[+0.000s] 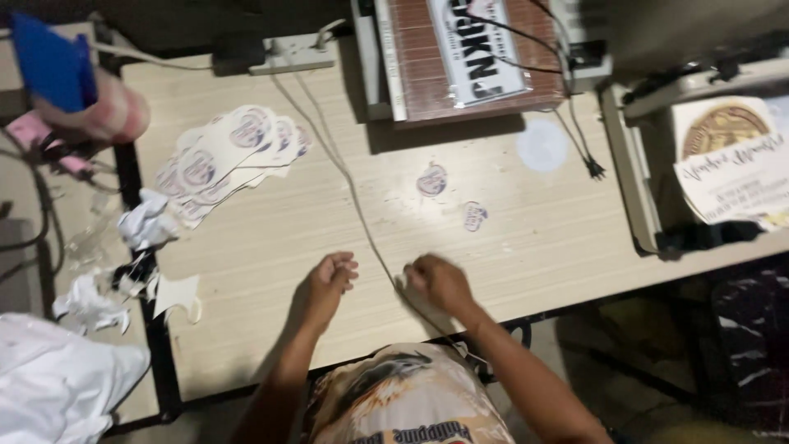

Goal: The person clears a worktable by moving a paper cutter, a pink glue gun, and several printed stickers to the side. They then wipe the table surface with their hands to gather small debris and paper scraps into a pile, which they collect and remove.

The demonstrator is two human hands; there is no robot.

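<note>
Both hands rest on the pale wooden table (271, 271) at its near edge. The left hand (327, 284) is curled into a loose fist, holding nothing visible. The right hand (436, 282), blurred, has fingers closed; whether it pinches the thin cord (349, 185) running toward 11 o'clock, I cannot tell. Two round stickers (450, 197) lie at 12 o'clock, a sticker pile (226, 156) at 10.

Pale wood-grain table (271, 263). On top: fanned stack of round stickers (226, 156), two loose stickers (452, 197), thin cord (349, 185), power strip (292, 53), flat machine (468, 57) at far edge.
</note>
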